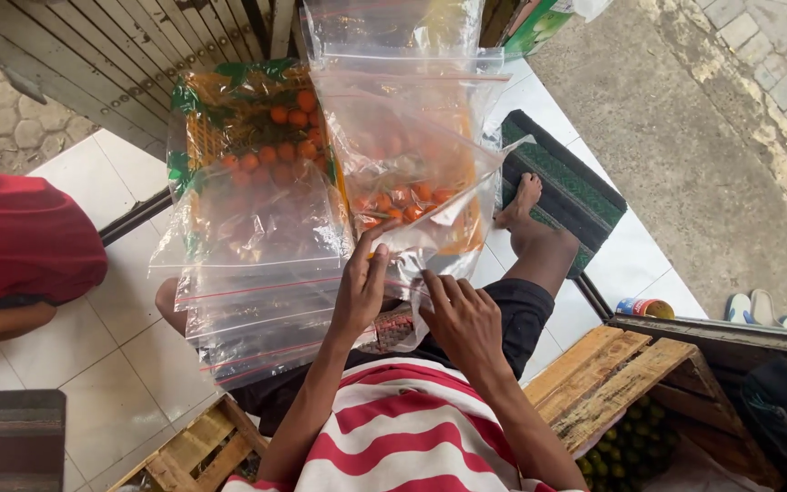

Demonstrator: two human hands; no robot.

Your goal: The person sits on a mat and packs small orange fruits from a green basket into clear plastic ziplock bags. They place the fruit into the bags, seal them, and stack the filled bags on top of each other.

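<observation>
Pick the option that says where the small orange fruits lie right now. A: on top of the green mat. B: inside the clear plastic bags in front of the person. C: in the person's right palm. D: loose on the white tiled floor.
B: the small orange fruits show through the clear plastic bags, and the left hand and right hand hold one bag's edge.

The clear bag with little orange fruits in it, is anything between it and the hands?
Nothing visible. The left hand already grips the clear bag at its lower edge, and the right hand touches it just beside.
</observation>
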